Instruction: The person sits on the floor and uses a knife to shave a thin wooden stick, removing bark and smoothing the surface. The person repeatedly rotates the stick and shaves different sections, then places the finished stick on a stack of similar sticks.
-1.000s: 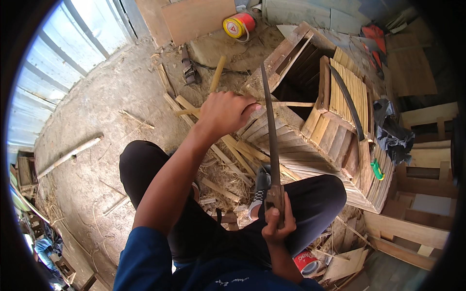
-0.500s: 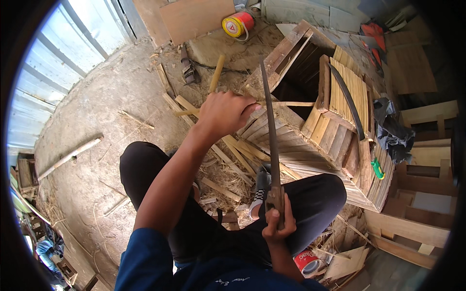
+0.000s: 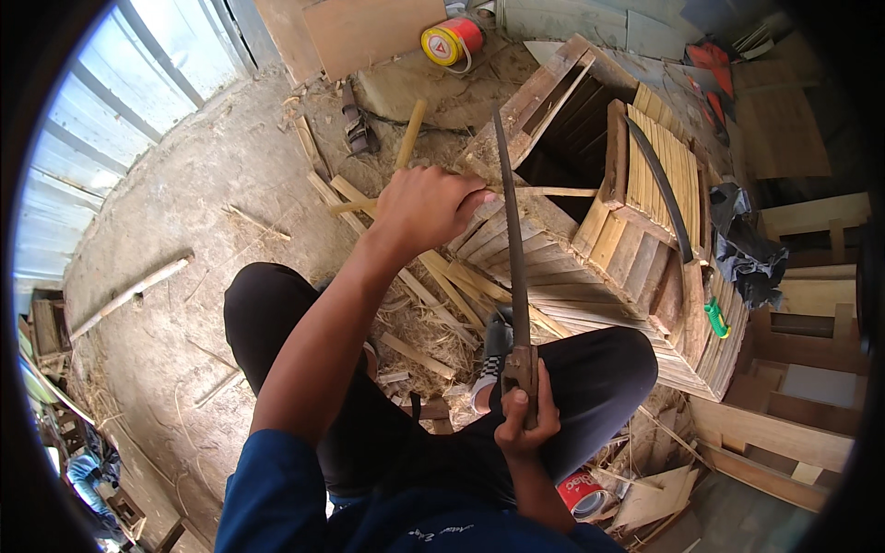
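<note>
My right hand (image 3: 528, 419) is wrapped around the wooden handle (image 3: 522, 369) of a handsaw. Its long, narrow dark blade (image 3: 514, 249) points away from me and crosses a thin wooden strip (image 3: 558, 192). Closed on that strip, my left hand (image 3: 429, 205) sits just left of the blade. The strip's right part reaches over the opening of a slatted wooden frame (image 3: 544, 263). My left palm and most of its fingers are hidden from above.
A curved dark blade (image 3: 662, 189) and a green-handled tool (image 3: 716, 318) lie on the slatted piece at right. Several loose sticks (image 3: 415, 355) litter the floor before my feet. A red-and-yellow bucket (image 3: 452, 44) lies far off; a red can (image 3: 583, 493) is near my right knee.
The saw and both hands have barely shifted; the strip stays in my left hand, tilted slightly differently. My left knee has moved a little.
</note>
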A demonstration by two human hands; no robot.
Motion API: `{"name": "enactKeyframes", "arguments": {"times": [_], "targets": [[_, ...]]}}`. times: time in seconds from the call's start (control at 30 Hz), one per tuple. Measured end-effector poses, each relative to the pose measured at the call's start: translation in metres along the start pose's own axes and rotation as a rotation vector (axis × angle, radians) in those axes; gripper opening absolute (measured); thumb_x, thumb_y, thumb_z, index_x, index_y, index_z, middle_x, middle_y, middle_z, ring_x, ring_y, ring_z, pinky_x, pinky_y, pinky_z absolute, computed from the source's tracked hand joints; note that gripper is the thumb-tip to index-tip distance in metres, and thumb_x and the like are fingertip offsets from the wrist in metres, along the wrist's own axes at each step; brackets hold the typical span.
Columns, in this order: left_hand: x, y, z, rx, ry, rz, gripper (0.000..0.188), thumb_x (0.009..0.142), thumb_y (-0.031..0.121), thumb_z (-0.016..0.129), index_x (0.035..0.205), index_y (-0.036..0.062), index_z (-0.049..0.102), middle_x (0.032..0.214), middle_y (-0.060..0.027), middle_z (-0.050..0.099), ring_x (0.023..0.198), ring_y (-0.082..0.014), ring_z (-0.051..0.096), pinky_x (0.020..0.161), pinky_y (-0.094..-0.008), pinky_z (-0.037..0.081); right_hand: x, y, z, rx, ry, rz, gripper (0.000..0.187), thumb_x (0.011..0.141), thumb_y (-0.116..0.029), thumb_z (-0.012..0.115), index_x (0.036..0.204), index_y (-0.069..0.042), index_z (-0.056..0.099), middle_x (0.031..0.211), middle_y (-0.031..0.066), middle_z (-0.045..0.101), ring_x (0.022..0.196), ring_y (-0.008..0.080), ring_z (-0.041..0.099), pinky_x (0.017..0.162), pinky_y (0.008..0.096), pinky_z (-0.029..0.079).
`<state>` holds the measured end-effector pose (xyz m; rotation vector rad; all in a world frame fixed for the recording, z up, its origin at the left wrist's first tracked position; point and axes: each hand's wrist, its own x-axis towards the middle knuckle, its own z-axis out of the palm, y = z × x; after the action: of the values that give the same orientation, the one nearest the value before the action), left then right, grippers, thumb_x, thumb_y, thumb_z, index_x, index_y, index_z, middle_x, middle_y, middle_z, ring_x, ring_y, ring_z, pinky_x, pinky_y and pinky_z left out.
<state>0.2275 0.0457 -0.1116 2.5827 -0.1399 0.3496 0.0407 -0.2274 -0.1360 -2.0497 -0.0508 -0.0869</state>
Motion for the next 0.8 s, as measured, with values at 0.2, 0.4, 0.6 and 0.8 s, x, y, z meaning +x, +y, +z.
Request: {"name": "enactKeyframes", "arguments": {"times": [0.2, 0.4, 0.6, 0.8], "targets": [[0.0, 0.0, 0.0, 0.003, -0.021, 0.001, 0.028, 0.1, 0.041, 0.061, 0.095, 0.0175, 0.075, 0.073, -0.0133, 0.07, 0.073, -0.0388, 0.069, 0.066, -0.0511, 0.054, -0.003, 0.001, 0.0, 0.046, 0.026, -0.071, 0.049, 0.097, -0.017, 0.056, 0.134, 0.014, 0.057, 0.085, 0.0192, 0.073, 0.076, 0.0216, 0.074, 0.071, 0.0325, 0.059], [0.0, 0.0, -0.001, -0.004, 0.001, 0.018, 0.03, 0.101, 0.042, 0.059, 0.096, 0.0177, 0.075, 0.074, -0.0142, 0.071, 0.074, -0.0395, 0.069, 0.067, -0.0515, 0.054, -0.001, -0.004, -0.001, 0.064, 0.025, -0.135, 0.048, 0.098, -0.016, 0.056, 0.134, 0.015, 0.057, 0.085, 0.0172, 0.074, 0.072, 0.0185, 0.072, 0.068, 0.0298, 0.058], [0.0, 0.0, -0.001, -0.017, 0.005, 0.02, 0.031, 0.101, 0.042, 0.058, 0.095, 0.0176, 0.075, 0.075, -0.0147, 0.071, 0.075, -0.0392, 0.069, 0.067, -0.0514, 0.054, 0.031, -0.024, 0.006, 0.145, 0.018, -0.047, 0.048, 0.097, -0.016, 0.058, 0.136, 0.013, 0.058, 0.08, 0.0139, 0.074, 0.065, 0.0129, 0.068, 0.063, 0.0269, 0.055], [0.0, 0.0, -0.002, -0.011, 0.003, 0.021, 0.032, 0.101, 0.043, 0.057, 0.094, 0.017, 0.075, 0.076, -0.0147, 0.071, 0.075, -0.039, 0.07, 0.067, -0.052, 0.054, 0.062, -0.033, 0.028, 0.138, 0.075, -0.151, 0.048, 0.097, -0.013, 0.06, 0.138, 0.01, 0.058, 0.09, 0.0147, 0.076, 0.067, 0.0088, 0.066, 0.063, 0.0235, 0.053]]}}
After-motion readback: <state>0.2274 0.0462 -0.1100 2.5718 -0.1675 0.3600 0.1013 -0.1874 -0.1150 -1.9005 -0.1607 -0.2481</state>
